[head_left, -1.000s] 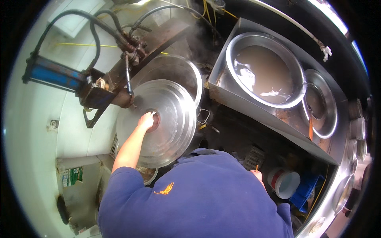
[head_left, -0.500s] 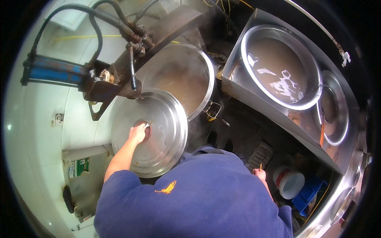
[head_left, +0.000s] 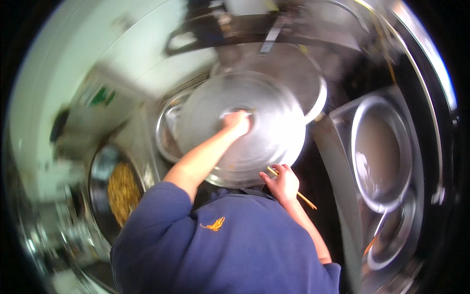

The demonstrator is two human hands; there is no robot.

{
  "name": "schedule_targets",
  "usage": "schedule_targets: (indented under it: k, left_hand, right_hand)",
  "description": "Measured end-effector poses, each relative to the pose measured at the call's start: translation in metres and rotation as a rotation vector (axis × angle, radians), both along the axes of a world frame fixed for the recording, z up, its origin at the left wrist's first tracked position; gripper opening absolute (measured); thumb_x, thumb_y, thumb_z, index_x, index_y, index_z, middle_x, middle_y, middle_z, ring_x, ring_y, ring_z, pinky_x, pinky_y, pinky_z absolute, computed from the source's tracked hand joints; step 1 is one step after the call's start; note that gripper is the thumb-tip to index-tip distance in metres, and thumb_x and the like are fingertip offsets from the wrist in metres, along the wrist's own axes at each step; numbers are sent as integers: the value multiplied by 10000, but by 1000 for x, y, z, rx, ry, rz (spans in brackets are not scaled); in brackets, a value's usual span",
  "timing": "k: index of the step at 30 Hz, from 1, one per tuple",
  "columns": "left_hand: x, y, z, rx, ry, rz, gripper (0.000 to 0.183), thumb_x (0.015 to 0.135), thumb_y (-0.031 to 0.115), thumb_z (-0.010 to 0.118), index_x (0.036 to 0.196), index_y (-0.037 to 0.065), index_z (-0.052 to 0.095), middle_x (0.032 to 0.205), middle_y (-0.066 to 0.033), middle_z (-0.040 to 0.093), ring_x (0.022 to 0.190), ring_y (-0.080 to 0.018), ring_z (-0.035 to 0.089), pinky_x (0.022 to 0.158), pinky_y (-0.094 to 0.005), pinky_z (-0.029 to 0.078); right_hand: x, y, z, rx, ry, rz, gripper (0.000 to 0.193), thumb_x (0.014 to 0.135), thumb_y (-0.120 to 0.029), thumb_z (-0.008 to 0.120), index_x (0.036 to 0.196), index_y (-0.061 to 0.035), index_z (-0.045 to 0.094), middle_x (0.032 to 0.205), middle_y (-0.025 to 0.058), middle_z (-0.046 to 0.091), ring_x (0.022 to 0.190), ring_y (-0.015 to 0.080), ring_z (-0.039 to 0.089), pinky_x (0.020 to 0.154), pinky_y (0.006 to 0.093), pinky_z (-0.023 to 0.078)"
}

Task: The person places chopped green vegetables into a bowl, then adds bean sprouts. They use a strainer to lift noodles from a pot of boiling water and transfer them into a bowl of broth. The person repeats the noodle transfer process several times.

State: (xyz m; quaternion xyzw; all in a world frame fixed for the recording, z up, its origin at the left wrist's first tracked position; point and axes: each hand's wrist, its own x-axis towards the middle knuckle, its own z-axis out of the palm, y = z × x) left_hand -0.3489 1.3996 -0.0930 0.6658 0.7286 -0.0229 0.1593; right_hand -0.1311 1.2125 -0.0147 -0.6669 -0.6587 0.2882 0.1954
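A large round metal lid (head_left: 274,137) lies in front of me, blurred by motion. My left hand (head_left: 237,122) is closed around the handle at its middle. Close to the lid's near right edge, my right hand (head_left: 285,184) grips a thin wooden stick (head_left: 306,200); whether its fingers touch the rim I cannot tell. Behind the lid stands a big steaming pot (head_left: 319,100), partly covered by it from this angle. A metal basin (head_left: 161,137) shows from under the lid's left side.
At the right, a metal counter (head_left: 338,196) carries a wide basin (head_left: 356,166) of cloudy liquid and a smaller basin (head_left: 410,220). On the left, a dark pan holds yellow-brown food (head_left: 122,191). A metal beam (head_left: 313,41) crosses above the pot.
My view has turned left, bringing the pan of food into sight. The lid and my left hand are farther from the blue cylinder. My right hand has come up beside the lid with the stick.
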Motion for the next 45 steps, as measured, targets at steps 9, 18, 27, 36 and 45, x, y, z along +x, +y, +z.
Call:
schedule_targets:
  k: [9, 18, 27, 36, 45]
  left_hand:
    - [-36, -73, 7, -39, -234, 420, 329, 935, 268, 519, 1026, 28, 724, 1083, -177, 703, 1026, -349, 675, 874, -447, 531]
    - [-208, -114, 73, 266, -591, 795, 273, 972, 291, 533, 937, 47, 651, 885, -147, 705, 833, -323, 688, 724, -465, 535]
    - [-447, -121, 140, 546, -1399, 1014, 188, 1030, 264, 508, 1016, 93, 584, 883, -17, 645, 798, -181, 676, 691, -343, 529]
    - [-617, -115, 88, 754, -1822, 1221, 168, 1032, 188, 504, 923, 96, 593, 874, -37, 646, 883, -179, 622, 815, -334, 514]
    - [-669, -65, 74, 1024, -1816, 1190, 328, 1003, 257, 567, 1144, -37, 530, 1090, -171, 650, 993, -289, 639, 912, -430, 567]
  right_hand:
    - [-27, -20, -8, -110, -264, 236, 776, 705, -376, 831, 1336, -75, 493, 1287, 146, 521, 935, 339, 672, 764, 426, 563]
    - [-123, -4, 72, 434, -87, 314, 576, 774, -155, 753, 1313, -133, 549, 1211, 111, 560, 877, 326, 672, 660, 406, 568]
    - [-239, 36, 135, 848, 264, 423, 257, 768, 28, 715, 1009, -54, 679, 899, 114, 594, 767, 253, 607, 647, 347, 511]
    - [-180, 27, 41, 412, -126, -50, 154, 804, -26, 645, 942, -88, 672, 917, 108, 628, 873, 305, 628, 787, 404, 519]
    - [-121, 34, 29, 281, -165, -323, 128, 800, -29, 656, 919, -75, 668, 831, 87, 616, 765, 273, 624, 720, 370, 506]
